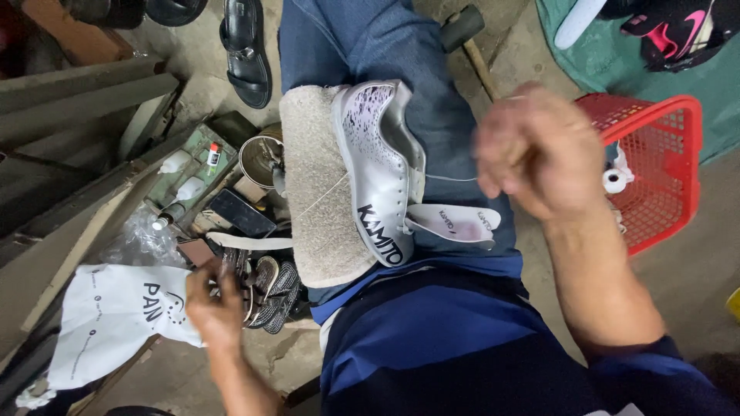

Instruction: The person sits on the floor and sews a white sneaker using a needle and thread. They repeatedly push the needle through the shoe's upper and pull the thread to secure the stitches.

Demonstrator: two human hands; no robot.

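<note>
- The right hand (539, 150) is seen raised and blurred, closed into a loose fist; a thin pale thread (451, 179) is pinched in it and is drawn taut from the fist to the shoe.
- The left hand (212, 304) is lowered beside the thigh, its fingers curled among dark sandal straps (270, 289); whether anything is actually gripped cannot be told.
- A white sports shoe (378, 166) is laid on its side on the person's lap, its sole edge turned towards the left, dark speckling at the toe and black lettering at the heel.
- The shoe is rested against a beige towelling pad (316, 192) spread over the blue-trousered thigh.
- A white insole (455, 223) is laid just beside the shoe's opening, touching it.
- A red plastic basket (655, 169) is stood to the right, a roll of white tape inside.
- A white bag (108, 316), a tin (258, 158) and small bottles are crowded to the left.
- A black sandal (247, 50) and a hammer (466, 35) are left on the concrete floor beyond.
</note>
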